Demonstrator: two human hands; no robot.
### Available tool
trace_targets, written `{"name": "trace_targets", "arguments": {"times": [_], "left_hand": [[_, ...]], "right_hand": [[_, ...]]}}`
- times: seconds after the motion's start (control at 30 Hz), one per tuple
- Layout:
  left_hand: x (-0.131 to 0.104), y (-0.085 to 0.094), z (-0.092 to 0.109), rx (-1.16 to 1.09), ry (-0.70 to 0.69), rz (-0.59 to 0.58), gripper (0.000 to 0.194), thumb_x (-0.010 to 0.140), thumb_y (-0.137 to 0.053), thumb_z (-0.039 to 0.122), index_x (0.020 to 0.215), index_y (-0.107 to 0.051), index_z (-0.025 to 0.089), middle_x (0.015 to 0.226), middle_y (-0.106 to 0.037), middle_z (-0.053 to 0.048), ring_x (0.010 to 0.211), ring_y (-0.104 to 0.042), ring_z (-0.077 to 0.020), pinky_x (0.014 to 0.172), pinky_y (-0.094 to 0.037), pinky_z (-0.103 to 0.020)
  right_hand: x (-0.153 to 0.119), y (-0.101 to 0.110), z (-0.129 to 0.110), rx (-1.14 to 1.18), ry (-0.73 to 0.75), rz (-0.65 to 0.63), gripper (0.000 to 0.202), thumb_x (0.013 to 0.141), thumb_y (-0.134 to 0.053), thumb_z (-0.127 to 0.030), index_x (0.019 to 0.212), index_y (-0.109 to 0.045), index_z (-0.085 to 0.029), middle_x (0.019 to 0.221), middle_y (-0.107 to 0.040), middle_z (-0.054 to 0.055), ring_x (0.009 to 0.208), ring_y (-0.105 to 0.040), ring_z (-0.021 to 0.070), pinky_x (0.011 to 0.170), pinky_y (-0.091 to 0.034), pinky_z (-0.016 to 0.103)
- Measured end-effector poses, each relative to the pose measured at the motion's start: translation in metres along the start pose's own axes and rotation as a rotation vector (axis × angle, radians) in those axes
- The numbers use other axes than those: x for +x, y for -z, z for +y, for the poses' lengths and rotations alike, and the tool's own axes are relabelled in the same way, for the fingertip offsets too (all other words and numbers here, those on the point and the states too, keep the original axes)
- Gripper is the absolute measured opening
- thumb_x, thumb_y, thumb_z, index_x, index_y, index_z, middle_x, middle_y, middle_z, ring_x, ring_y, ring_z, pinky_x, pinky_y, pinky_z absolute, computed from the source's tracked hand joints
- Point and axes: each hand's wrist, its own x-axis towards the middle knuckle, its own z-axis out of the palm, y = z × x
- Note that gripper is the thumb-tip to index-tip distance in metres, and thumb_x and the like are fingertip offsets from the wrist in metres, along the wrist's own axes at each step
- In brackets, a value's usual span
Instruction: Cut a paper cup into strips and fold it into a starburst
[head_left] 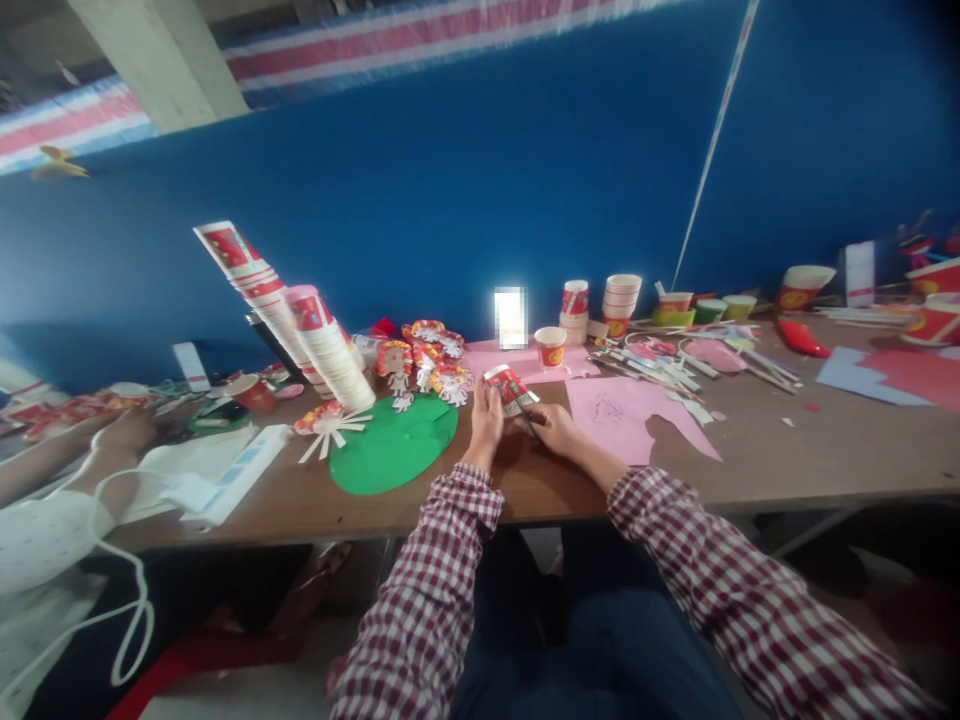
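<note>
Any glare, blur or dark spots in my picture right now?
Head view: glare burns out the white rectangle, blocky pixels around it; the top right corner falls dark; neighbour's sleeve looks soft and stretched; held cup looks soft too.

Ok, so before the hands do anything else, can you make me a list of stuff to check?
1. Left hand holding the red paper cup: ok.
2. Right hand close to that cup: ok.
3. What the right hand grips: cannot tell, too small.
4. Green sheet apart from both hands: ok.
5. Pink sheet whole: not ok, its edge has a curved gap.
6. Spare cup upright: ok.
</note>
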Motion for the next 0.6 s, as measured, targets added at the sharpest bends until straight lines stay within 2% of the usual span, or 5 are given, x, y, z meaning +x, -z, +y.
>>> {"name": "trace_targets", "arguments": {"times": [0.2, 0.3, 0.47, 0.6], "left_hand": [[-0.002, -0.001, 0.003, 0.085, 0.007, -0.007, 0.056, 0.089, -0.047, 0.037, 0.14, -0.033, 0.02, 0.147, -0.035, -0.008, 0.137, -0.028, -0.018, 0.112, -0.023, -0.028], [-0.001, -0.001, 0.001, 0.088, -0.01, -0.016, 0.056, 0.089, -0.046, 0.038, 0.141, -0.033, 0.019, 0.146, -0.037, -0.01, 0.135, -0.031, -0.0185, 0.111, -0.025, -0.027], [0.002, 0.0, -0.006, 0.074, -0.04, 0.007, 0.054, 0.087, -0.051, 0.037, 0.137, -0.039, 0.021, 0.144, -0.039, -0.008, 0.136, -0.031, -0.0187, 0.112, -0.022, -0.029], [0.003, 0.001, -0.01, 0.031, -0.048, 0.012, 0.052, 0.085, -0.055, 0.035, 0.134, -0.043, 0.022, 0.143, -0.041, -0.007, 0.135, -0.031, -0.019, 0.112, -0.02, -0.03]], "right_hand": [[0.001, -0.003, 0.004, 0.042, 0.014, 0.032, 0.032, 0.081, -0.056, -0.041, 0.088, -0.07, -0.013, 0.072, -0.067, 0.004, 0.068, -0.06, 0.0181, 0.061, -0.044, 0.024], [0.001, -0.003, 0.004, 0.057, 0.022, 0.043, 0.03, 0.081, -0.057, -0.04, 0.089, -0.07, -0.013, 0.076, -0.068, 0.004, 0.07, -0.06, 0.0181, 0.062, -0.044, 0.023], [0.0, -0.002, 0.003, 0.075, 0.028, 0.052, 0.029, 0.08, -0.057, -0.04, 0.085, -0.069, -0.013, 0.073, -0.067, 0.003, 0.07, -0.061, 0.0182, 0.062, -0.044, 0.023], [-0.001, -0.002, 0.005, 0.062, 0.008, 0.056, 0.031, 0.08, -0.058, -0.041, 0.089, -0.069, -0.013, 0.076, -0.067, 0.003, 0.07, -0.06, 0.0182, 0.06, -0.044, 0.022]]}}
